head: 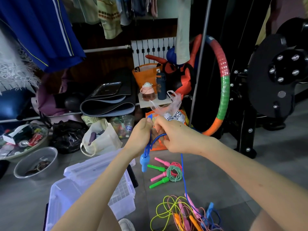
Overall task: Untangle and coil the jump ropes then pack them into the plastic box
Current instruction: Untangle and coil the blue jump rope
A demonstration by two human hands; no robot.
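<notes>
Head view, looking down past both forearms. Gripping a small bundle of blue jump rope (150,142) loops in the left hand (141,134), fingers curled round the cord. Dangling just below that fist, one blue handle (144,161), long axis near upright, free end pointing at the floor. Pinching the same cord with the right hand (173,137), just beside the left. From there, a loose length dropping almost straight down into the tangled pile (188,212) of yellow, pink, orange and blue ropes near the bottom edge. Probably caught in that pile at its far end, though hard to tell through the knot of cords.

For a clean coil:
- Hold the left fist steady as the anchor and feed even loops across with the right.
- Draw the cord up gently, pausing at any snag rather than dragging the whole pile along.
- Match loop lengths for a flat fit in the plastic box (93,197), standing open beside the left forearm, lid (100,165) tipped back.

Already coiled on the floor between box and pile: pink and green ropes (174,172), handles pointing left.
</notes>
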